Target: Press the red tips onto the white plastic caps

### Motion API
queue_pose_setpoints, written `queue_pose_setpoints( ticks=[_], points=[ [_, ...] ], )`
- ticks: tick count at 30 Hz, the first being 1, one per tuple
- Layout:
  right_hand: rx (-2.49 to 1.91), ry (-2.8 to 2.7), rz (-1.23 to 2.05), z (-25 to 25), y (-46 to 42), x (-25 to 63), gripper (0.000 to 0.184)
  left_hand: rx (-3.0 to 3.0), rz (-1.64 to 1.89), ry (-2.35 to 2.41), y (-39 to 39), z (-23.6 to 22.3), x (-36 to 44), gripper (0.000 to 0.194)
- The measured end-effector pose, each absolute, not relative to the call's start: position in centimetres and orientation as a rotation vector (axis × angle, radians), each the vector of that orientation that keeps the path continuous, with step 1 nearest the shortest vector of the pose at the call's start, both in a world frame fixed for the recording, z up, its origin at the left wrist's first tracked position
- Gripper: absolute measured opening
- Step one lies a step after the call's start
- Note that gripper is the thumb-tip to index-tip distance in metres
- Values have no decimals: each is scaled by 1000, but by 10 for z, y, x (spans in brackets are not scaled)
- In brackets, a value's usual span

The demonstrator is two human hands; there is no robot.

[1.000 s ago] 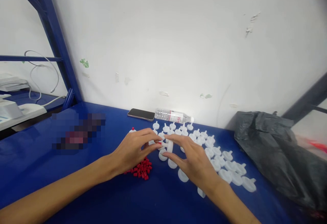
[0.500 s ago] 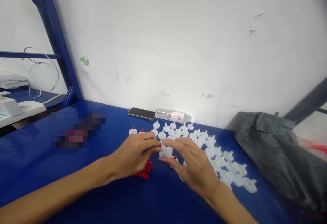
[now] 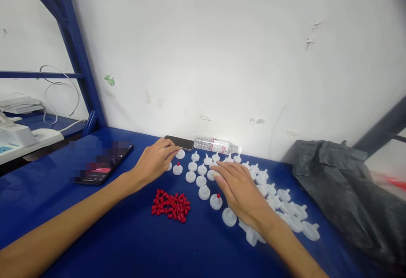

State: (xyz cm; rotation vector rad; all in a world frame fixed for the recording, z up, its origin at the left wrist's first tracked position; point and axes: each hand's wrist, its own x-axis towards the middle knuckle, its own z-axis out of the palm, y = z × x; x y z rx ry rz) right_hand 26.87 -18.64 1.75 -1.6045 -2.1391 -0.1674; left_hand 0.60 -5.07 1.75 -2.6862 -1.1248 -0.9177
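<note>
Several white plastic disc pieces (image 3: 203,192) with short stems are spread over the blue table (image 3: 133,235). Two of them, one piece (image 3: 177,169) and another (image 3: 216,201), carry a small red cap. A pile of loose red caps (image 3: 171,205) lies in front of them. My left hand (image 3: 155,159) is stretched to the back left, its curled fingertips pinching a white piece (image 3: 180,154) that rests on the table near a phone. My right hand (image 3: 237,189) lies flat with fingers stretched over the white pieces, fingertips at one near the middle.
A dark phone (image 3: 179,143) and a lying water bottle (image 3: 217,145) sit against the white wall. A second phone (image 3: 104,168) lies at the left. A black plastic bag (image 3: 342,185) fills the right side. A blue frame post (image 3: 79,58) stands at the left.
The hands were together at the middle, both on one white piece. My left hand has gone back and left with it, and my right hand has flattened over the pieces.
</note>
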Motion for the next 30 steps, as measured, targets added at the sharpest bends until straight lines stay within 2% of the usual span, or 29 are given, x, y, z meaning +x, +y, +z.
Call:
queue_pose_setpoints(
  ticks=[13, 22, 26, 30],
  points=[
    [-1701, -2288, -26, 14, -189, 270, 48, -2812, -839, -1162, -39, 4, 4, 33],
    [-1649, -2259, -133, 13, -187, 270, 45, -2797, -1063, -953, -59, 25, 7, 18],
    [-1633, -2254, -130, 11, -186, 271, 46, -2939, -874, -680, -74, 32, 9, 15],
    [-1654, -2267, -84, 11, -186, 271, 46, -3045, -593, -635, -89, 35, 15, 15]
  ],
)
